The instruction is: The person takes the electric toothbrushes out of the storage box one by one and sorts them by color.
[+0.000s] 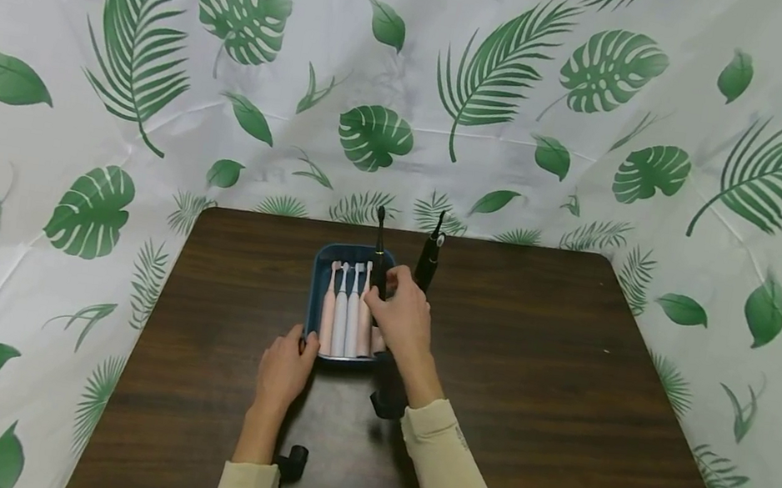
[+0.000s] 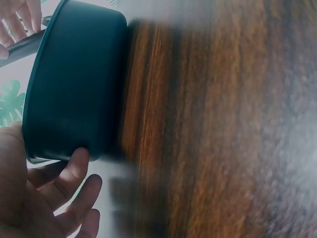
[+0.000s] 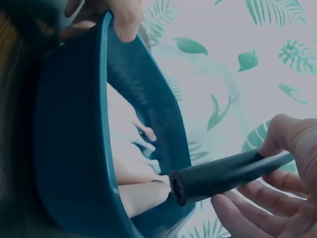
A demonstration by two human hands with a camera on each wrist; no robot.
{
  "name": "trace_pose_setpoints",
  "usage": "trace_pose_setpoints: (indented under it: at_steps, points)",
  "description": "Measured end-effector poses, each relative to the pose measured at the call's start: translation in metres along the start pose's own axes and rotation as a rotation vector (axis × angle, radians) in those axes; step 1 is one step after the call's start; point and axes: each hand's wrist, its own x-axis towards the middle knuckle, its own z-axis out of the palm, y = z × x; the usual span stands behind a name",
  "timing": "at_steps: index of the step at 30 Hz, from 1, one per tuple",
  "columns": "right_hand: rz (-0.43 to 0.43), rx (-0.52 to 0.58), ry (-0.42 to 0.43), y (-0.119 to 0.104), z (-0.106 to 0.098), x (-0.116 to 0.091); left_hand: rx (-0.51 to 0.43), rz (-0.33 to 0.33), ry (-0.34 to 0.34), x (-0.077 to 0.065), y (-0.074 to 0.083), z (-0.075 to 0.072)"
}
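In the middle of the head view, the right hand [image 1: 405, 315] held a black brush [image 1: 378, 272] roughly upright at the right side of a blue bin [image 1: 316, 288]. Its thumb and fingers pinched the handle. The left hand [image 1: 287, 362] gripped the bin's lower left corner; the right wrist view showed its fingers on both sides of the rim. That view also showed the bottom end of the black brush, which the head view hid. I could not tell if it touched the pink brush near it. The left wrist view showed the bin's outside wall up close.

In the bin, pink brushes [image 1: 328, 321] and white brushes [image 1: 340, 322] sat side by side. More black brushes [image 1: 428, 263] showed just right of the bin, their low ends hidden behind the right hand. Under everything was a brown table [image 1: 547, 419]. Behind hung a white cloth [image 1: 334, 16] with green leaves.
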Motion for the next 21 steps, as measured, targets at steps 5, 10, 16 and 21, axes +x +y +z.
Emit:
trace_pose_setpoints:
  at_steps: [5,10,16,21]
  points:
    - [0.014,0.037,0.029,0.006,-0.004,-0.003,-0.006,0.003,0.006,0.000,0.000,0.000]
    - [-0.013,0.087,0.079,0.013,-0.008,-0.005,-0.013,-0.007,-0.001,0.000,0.000,-0.001]
    - [-0.049,0.163,0.139,0.024,-0.014,-0.005,-0.016,-0.008,0.004,-0.001,0.000,-0.002]
    - [-0.054,0.181,0.193,0.035,-0.017,-0.003,-0.024,-0.006,0.001,-0.001,-0.001,-0.001]
